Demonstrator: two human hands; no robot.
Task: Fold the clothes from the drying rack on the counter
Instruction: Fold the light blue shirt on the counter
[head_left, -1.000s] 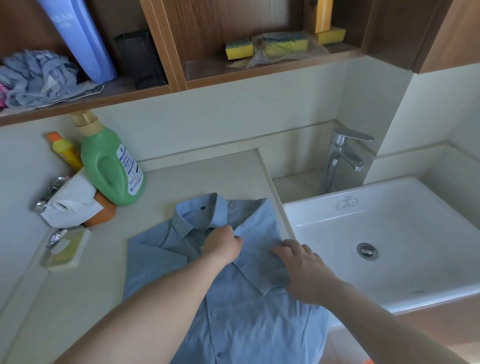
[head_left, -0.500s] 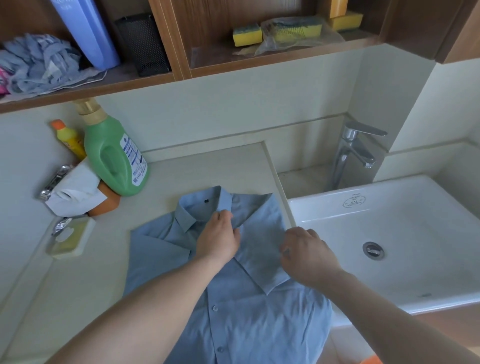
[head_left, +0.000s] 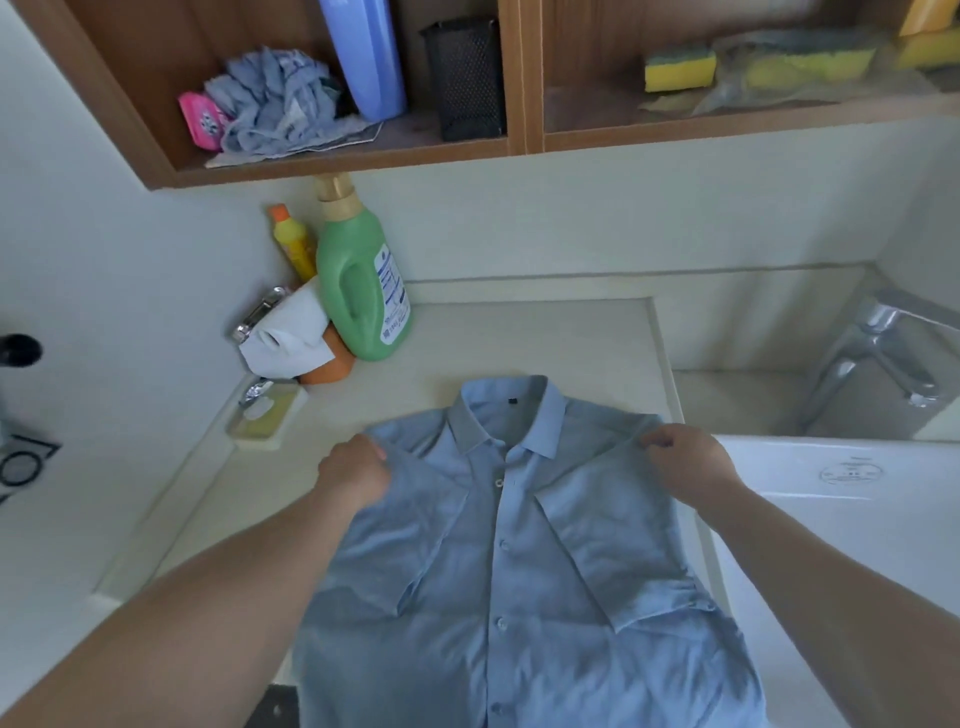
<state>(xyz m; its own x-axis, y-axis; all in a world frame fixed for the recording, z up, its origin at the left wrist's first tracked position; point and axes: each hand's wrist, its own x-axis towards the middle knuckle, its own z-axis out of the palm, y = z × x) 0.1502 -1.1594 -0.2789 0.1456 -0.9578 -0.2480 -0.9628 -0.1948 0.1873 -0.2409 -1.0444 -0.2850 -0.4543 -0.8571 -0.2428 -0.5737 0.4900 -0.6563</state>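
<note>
1. Blue button-up shirt (head_left: 514, 561) lies front side up on the pale counter (head_left: 519, 338), collar toward 12 o'clock, buttons fastened down the middle, both short sleeves folded in over the chest
2. Left hand (head_left: 358, 470), at 9 o'clock of the collar, has its fingers curled round the shirt's left shoulder edge and grips the cloth
3. Right hand (head_left: 685, 462), at 3 o'clock of the collar, pinches the right shoulder edge between thumb and fingers
4. Green detergent bottle (head_left: 363, 291) stands on the counter at 11 o'clock of the shirt, well apart from it, with a small yellow bottle (head_left: 293, 241) just behind it
5. White tissue (head_left: 291, 332) sits over an orange holder (head_left: 330, 366) touching the green bottle's base, and a soap dish (head_left: 265, 418) lies near at 7 o'clock of the tissue
6. White sink (head_left: 852, 499) adjoins the counter at 3 o'clock of the shirt, with a chrome tap (head_left: 878, 353) beyond it
7. Wooden shelf (head_left: 363, 156) hangs above at 12 o'clock, holding a grey rag (head_left: 275, 104), a blue bottle (head_left: 369, 57), a black mesh cup (head_left: 465, 78) and yellow sponges (head_left: 680, 67)
</note>
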